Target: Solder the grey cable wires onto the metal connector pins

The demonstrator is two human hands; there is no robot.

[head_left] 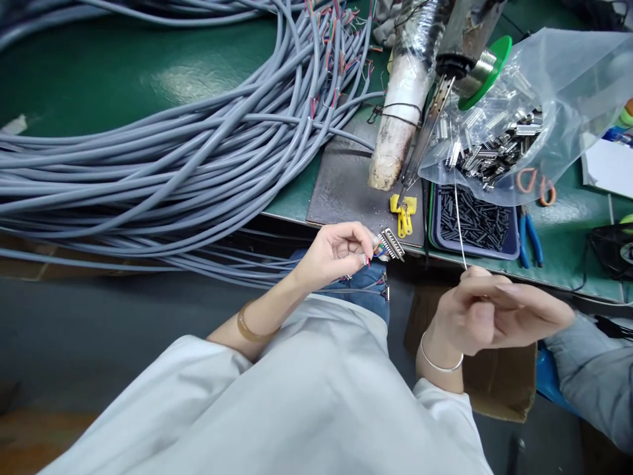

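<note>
My left hand (341, 254) is closed in a pinch on a multi-pin connector (391, 244), just off the table's front edge. Coloured wires run from its row of pins back into my fingers. To the right, my right hand (494, 313) grips the lower end of a thin solder wire (459, 221), which stretches up toward a green-flanged spool (487, 72). Between and beyond my hands, a yellow clip (404, 214) lies on a dark plate (341, 181). Above that clip the soldering iron (428, 132) points down, its tip at the clip's top.
Many grey cables (222, 158) cover the left of the green table. A plastic bag of metal connectors (504, 148) overhangs a tray of black tubes (477, 224). Blue-handled pliers (529, 237) and orange-handled scissors (537, 185) lie right. A person's sleeve (593, 369) shows at lower right.
</note>
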